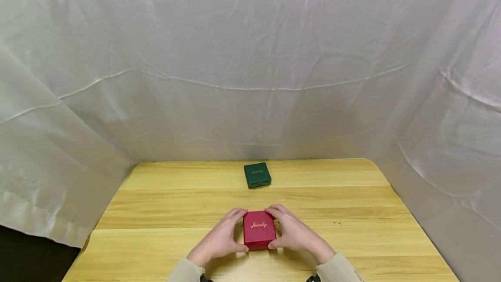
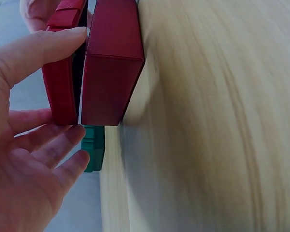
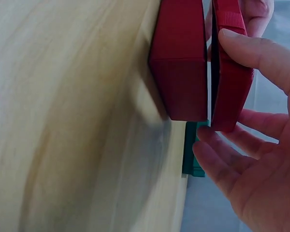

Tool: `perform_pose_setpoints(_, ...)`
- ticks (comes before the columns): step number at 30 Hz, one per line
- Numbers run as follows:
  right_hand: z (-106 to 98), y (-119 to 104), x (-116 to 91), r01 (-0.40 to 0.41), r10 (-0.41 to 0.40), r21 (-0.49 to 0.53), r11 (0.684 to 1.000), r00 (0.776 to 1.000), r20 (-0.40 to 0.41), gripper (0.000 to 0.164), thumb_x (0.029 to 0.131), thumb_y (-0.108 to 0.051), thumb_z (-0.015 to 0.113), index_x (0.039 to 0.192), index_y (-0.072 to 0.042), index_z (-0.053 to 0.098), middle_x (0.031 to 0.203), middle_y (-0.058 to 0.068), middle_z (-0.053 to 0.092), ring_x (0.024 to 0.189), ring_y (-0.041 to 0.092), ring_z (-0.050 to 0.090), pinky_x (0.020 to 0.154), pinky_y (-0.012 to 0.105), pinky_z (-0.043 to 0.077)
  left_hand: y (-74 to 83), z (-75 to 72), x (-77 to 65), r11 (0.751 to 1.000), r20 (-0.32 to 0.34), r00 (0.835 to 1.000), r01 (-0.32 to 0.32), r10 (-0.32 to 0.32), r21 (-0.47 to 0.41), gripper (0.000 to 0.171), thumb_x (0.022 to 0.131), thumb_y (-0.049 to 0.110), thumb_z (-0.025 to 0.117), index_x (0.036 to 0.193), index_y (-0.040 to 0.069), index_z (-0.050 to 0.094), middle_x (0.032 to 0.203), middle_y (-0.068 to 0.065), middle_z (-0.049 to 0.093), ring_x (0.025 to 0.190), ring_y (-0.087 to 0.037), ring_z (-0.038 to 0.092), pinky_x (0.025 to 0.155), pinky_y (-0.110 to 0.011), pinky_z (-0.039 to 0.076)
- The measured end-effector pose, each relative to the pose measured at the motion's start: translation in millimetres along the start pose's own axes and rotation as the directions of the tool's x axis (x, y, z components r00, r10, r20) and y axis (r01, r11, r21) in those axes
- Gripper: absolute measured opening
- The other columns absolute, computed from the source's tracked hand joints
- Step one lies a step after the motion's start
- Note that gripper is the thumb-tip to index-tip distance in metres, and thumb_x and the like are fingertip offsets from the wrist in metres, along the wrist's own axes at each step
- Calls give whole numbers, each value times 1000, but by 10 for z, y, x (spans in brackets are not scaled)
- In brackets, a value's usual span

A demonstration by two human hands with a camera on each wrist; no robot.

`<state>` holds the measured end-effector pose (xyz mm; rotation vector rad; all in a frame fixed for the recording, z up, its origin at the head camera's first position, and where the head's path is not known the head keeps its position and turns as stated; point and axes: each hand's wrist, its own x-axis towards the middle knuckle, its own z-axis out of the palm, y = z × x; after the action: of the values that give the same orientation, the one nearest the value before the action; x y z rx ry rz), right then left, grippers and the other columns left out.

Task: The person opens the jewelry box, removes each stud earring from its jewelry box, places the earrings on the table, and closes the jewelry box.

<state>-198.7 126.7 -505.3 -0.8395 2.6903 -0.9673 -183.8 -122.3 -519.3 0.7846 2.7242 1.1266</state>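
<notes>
A red jewelry box (image 1: 259, 229) with gold lettering is between both hands near the front of the table. In the left wrist view its lid (image 2: 60, 94) is parted from the base (image 2: 111, 77) by a narrow gap. My left hand (image 1: 220, 235) holds the lid's left side, thumb at the front edge and fingers towards the back corner. Opposite it, my right hand (image 1: 296, 234) grips the lid's right side likewise. The right wrist view shows the right thumb beside a ribbed band on the lid (image 3: 232, 92). The box's inside is hidden.
A closed green jewelry box (image 1: 257, 175) lies farther back on the wooden table (image 1: 168, 199), slightly turned. Pale cloth (image 1: 258, 112) hangs behind the table and along both sides. A dark area (image 1: 31, 256) shows at lower left.
</notes>
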Motion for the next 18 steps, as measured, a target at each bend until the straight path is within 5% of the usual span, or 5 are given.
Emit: perform_pose_setpoints(18,55,-11,-10,-9,9,2,1000,1000,2,89,68,-22,90,141,4,46,138,6,47,115,20,54,100,43,46,-7,22,-2,1000,13,1000,-1,1,1,90,66,14,88,143,-2,44,144,-10,45,128,-30,47,106,-48,39)
